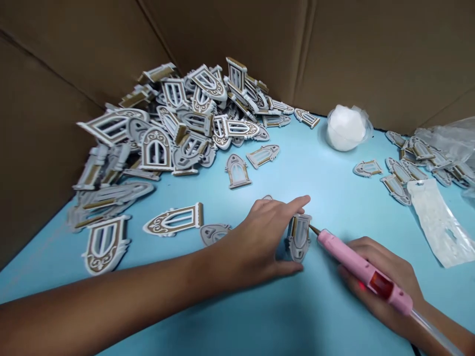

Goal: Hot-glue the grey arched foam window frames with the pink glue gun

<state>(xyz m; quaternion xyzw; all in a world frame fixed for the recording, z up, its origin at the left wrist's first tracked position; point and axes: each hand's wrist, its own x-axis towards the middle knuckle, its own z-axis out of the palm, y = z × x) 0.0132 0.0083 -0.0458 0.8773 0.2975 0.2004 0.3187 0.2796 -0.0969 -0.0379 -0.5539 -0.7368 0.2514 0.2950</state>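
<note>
My left hand (pixel 265 237) grips a small grey-and-gold arched window piece (pixel 299 237) between thumb and forefinger, standing it on edge on the light blue table (pixel 319 183). My right hand (pixel 382 282) is wrapped round a pink glue gun (pixel 361 269). Its metal tip touches the right edge of the window piece. A clear glue stick sticks out of the gun's back end at the lower right.
A big heap of window pieces (pixel 174 123) fills the far left corner, with loose ones spread toward me. Several more window pieces (pixel 411 163) lie at the right, beside clear plastic bags (pixel 438 222). A cup of white material (pixel 346 128) stands at the back. Cardboard walls (pixel 334 44) enclose the table.
</note>
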